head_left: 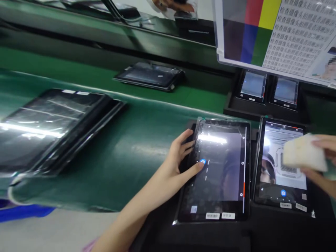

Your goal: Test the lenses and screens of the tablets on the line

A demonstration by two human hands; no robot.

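My left hand (pixel 178 162) lies at the left edge of a tablet (pixel 220 175), fingers spread, with the thumb tip on the blue camera button on its screen. This tablet shows a dim camera picture and has clear film and two barcode labels. Beside it on the right is a second tablet (pixel 267 147), whose screen shows a ceiling vent and part of a person. Over that screen, my right hand (pixel 329 144) grips a pale block (pixel 301 153) that looks like a sponge, slightly blurred. Whether the block touches the screen I cannot tell.
Stacked film-wrapped tablets (pixel 52 119) lie at left on the green belt (pixel 136 147). Another wrapped tablet stack (pixel 152 75) sits farther back. Two small lit devices (pixel 253 85) rest in a black holder below a hanging colour-and-text chart (pixel 262 35). A person's arm (pixel 175 5) shows at the top.
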